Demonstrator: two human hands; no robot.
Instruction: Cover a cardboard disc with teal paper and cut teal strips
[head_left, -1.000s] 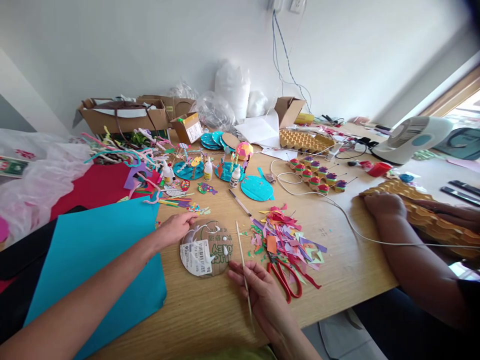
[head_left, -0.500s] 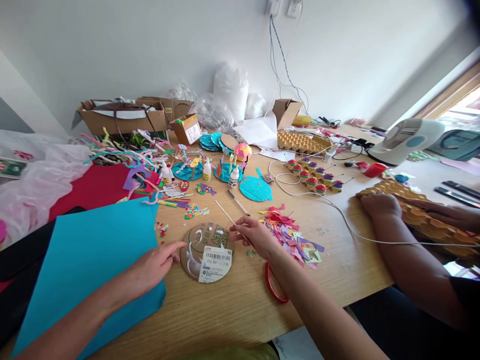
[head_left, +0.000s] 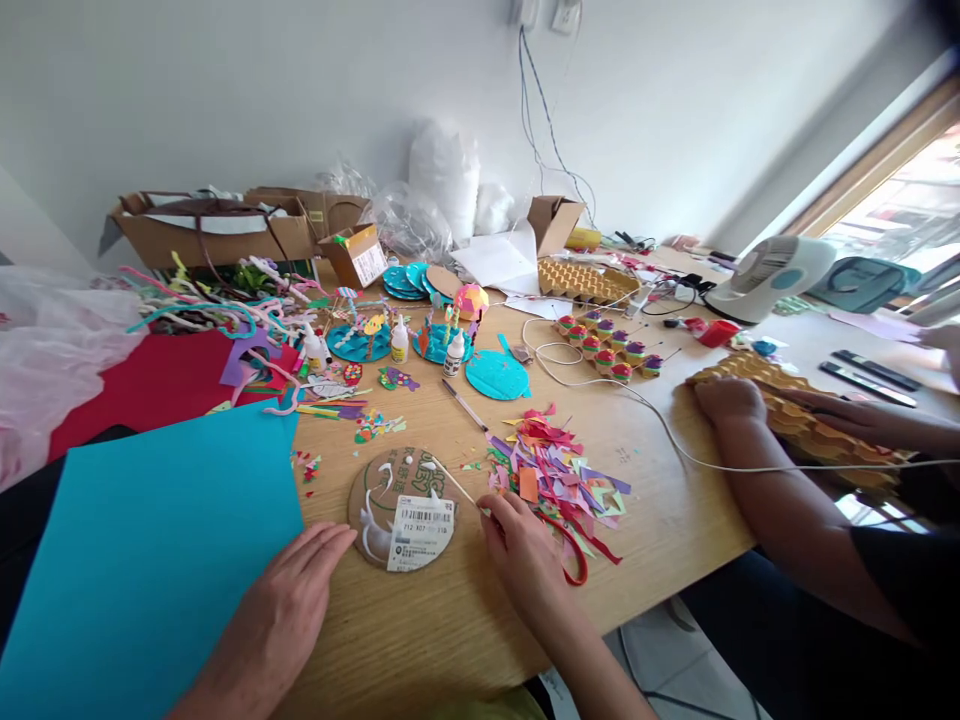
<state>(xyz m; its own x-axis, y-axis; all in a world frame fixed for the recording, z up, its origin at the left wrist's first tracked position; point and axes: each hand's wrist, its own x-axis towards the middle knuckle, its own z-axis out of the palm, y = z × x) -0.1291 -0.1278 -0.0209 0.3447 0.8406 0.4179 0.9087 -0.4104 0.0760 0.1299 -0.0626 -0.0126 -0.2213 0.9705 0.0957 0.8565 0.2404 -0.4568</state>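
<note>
On the wooden table (head_left: pixel 360 640), lower left, the left hand (head_left: pixel 289 590) lies with fingers pressed together, perhaps touching the cardboard disc (head_left: pixel 397 487); steadying that edge would help light, even strokes. The disc, lower centre, is brown with green print, white label (head_left: pixel 424 533) and white streaks (head_left: pixel 375 530). Beside it, the right hand (head_left: pixel 523 550) pinches a thin stick (head_left: pixel 456 483).
</note>
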